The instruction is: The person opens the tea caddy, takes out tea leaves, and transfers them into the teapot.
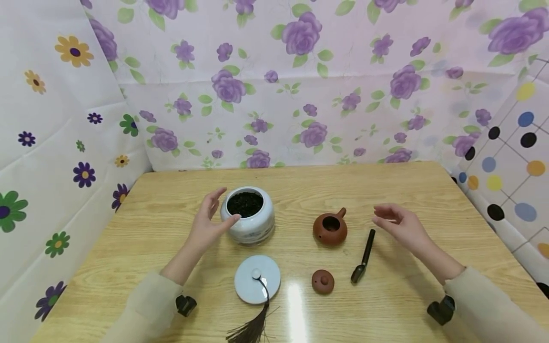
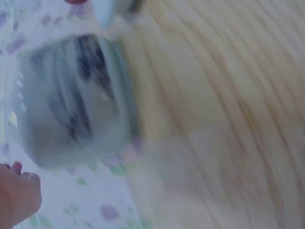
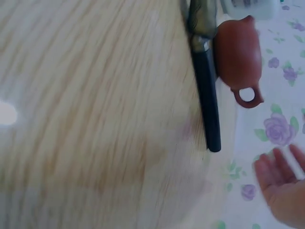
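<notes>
A white porcelain jar (image 1: 253,228) filled with dark loose leaves (image 1: 245,204) stands on the wooden table. My left hand (image 1: 208,225) is at its left side with fingers and thumb spread; the left wrist view shows fingertips (image 2: 33,179) apart from the blurred jar (image 2: 71,109). To the right, my right hand (image 1: 403,226) hovers above the table with loosely bent fingers, holding nothing. Nearest to it lies a tea scoop with a black handle (image 1: 368,245). Left of the scoop sits a lidless reddish-brown clay teapot (image 1: 330,233), its handle pointing up and right.
In front of the jar lies its pale round lid (image 1: 246,290) with a knob and dark tassel (image 1: 253,328). The small clay teapot lid (image 1: 322,282) rests below the teapot. Flower-printed cloth (image 1: 300,95) hangs behind the table (image 1: 180,190).
</notes>
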### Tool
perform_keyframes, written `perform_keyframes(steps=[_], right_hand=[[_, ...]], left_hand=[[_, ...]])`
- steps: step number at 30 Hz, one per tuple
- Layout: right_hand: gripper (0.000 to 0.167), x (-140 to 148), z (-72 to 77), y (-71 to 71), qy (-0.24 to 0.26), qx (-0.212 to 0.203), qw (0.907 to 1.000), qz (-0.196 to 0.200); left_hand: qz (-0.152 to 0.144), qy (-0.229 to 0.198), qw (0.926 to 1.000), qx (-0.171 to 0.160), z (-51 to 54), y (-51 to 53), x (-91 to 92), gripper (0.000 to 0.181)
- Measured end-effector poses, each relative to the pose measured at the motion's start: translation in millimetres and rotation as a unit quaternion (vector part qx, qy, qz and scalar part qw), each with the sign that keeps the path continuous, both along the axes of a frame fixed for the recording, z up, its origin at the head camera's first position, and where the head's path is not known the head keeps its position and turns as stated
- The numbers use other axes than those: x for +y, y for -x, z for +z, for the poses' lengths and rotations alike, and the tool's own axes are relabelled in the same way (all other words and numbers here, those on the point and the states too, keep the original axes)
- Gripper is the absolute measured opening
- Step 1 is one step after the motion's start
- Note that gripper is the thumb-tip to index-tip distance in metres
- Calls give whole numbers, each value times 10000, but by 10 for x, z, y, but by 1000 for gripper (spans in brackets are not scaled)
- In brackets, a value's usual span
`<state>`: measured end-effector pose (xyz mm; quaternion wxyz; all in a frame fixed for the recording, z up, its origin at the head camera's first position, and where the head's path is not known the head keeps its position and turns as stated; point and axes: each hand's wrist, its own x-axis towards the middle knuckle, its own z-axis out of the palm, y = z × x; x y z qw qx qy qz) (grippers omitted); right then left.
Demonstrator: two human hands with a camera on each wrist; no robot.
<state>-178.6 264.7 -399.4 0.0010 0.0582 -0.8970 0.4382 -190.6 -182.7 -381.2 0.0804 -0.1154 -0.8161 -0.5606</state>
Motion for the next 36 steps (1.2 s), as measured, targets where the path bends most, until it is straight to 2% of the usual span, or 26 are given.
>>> perform_keyframes(steps=[3, 5, 10, 13, 15, 17, 22, 28, 33, 36], right_hand=[[43, -8, -14, 30, 241, 408, 9984, 299], [41, -22, -21, 49, 315, 559, 9966, 520], [46, -89, -29, 97, 273, 557, 9928, 1026], [49, -149, -40, 138, 234, 634, 9899, 1246], [50, -187, -55, 170, 191, 702, 9884, 1330], [51, -224, -69, 201, 166, 738, 9875, 1382], [55, -304, -104, 278, 159, 751, 9846, 1567], [61, -412, -162, 349, 103, 805, 9788, 1882], [62, -501, -214, 381, 32, 1137, 9690, 2194], [61, -536, -247, 389, -4, 1189, 9669, 2258]], left_hand=[[8, -504, 9978, 431, 46, -78, 130, 63], [-119, -695, 9951, 694, 67, -136, 222, 59], [-581, -760, 9873, 1270, 79, -270, 432, 57], [-922, -739, 9842, 1316, 67, -345, 558, 55], [-1179, -794, 9830, 1160, 46, -384, 649, 52], [-1394, -823, 9830, 864, 18, -425, 742, 48], [-1823, -486, 9816, 308, -77, -520, 960, 45], [-2343, -155, 9717, -243, -188, -553, 1158, 42], [-2557, 217, 9631, -807, -289, -543, 1282, 43], [-2677, 468, 9570, -1016, -341, -552, 1340, 43]])
